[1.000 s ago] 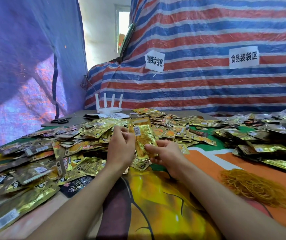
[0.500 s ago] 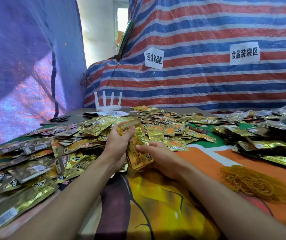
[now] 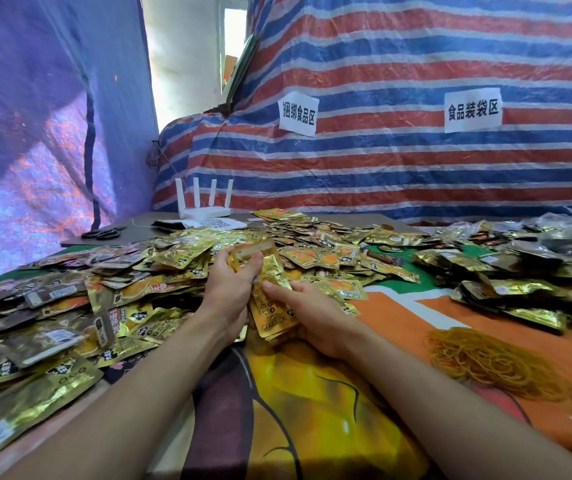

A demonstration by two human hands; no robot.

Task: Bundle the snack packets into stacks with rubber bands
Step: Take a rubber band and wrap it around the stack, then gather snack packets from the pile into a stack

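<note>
Both hands hold a small stack of gold snack packets (image 3: 272, 306) just above the table's middle. My left hand (image 3: 230, 289) grips the stack's upper left edge, thumb across the top. My right hand (image 3: 307, 317) cradles the lower right side, with the forefinger lying on the stack's face. A wide heap of loose gold and brown packets (image 3: 111, 292) covers the table to the left and behind. A second pile of packets (image 3: 506, 282) lies at the right. A mound of yellow rubber bands (image 3: 492, 362) sits on the orange cloth to the right of my right forearm.
A white router with several antennas (image 3: 205, 206) stands at the back on a grey board, beside a QR-code sheet (image 3: 218, 223) and black scissors (image 3: 102, 233). A striped tarp wall with two paper signs closes the back. A blue tarp hangs at the left.
The packet stack came down from upright in front of me to lie tilted low between both hands. My left hand moved onto its top edge.
</note>
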